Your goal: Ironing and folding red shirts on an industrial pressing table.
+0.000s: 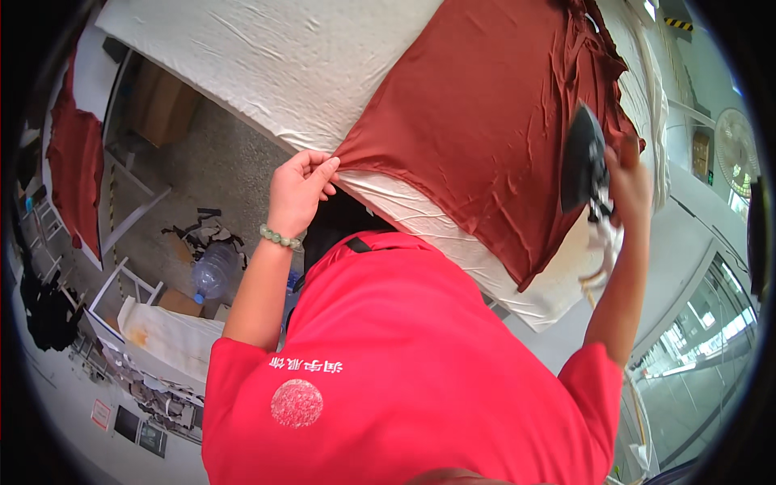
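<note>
Left hand [301, 187] pinches the corner of one rust-red garment [493, 113], which lies spread on the white padded board [283, 56] between both hands. Right hand [629, 182] is closed around the handle of one iron [584, 162], resting on the garment's far edge. Risk: scorching if the iron dwells; creases pressed in if the corner pull slackens.

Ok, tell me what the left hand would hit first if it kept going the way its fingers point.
The left hand already pinches the rust-red garment; straight on, it would probably just slide along that cloth over the white padded board.
</note>
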Action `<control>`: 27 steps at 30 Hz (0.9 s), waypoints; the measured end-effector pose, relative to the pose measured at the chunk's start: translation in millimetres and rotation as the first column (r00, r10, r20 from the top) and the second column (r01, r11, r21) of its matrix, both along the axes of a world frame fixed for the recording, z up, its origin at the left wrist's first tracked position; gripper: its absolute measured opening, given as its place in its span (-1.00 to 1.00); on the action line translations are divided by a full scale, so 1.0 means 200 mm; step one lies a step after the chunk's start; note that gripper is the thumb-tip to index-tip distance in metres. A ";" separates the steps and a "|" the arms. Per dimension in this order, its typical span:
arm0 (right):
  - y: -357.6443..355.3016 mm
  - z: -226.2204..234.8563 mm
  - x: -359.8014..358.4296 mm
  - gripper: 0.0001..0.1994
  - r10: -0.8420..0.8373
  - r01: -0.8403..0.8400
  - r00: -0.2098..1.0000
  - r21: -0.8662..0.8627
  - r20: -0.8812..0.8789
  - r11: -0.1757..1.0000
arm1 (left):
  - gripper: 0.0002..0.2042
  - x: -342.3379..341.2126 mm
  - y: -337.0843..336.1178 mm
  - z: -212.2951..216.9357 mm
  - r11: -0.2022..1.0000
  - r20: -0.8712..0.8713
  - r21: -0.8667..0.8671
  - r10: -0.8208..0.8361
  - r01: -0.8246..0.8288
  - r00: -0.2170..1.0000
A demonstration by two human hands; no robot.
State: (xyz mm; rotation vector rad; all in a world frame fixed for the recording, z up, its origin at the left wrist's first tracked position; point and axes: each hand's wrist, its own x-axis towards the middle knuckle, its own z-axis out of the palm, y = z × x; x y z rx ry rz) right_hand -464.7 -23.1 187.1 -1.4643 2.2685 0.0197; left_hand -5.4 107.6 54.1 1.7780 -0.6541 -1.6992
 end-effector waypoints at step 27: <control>-0.17 -0.32 1.20 -0.83 0.971 -0.979 0.203 -0.001 0.124 0.205 | -0.88 0.07 0.01 0.05 0.986 -0.114 0.084 0.152 -0.143 0.982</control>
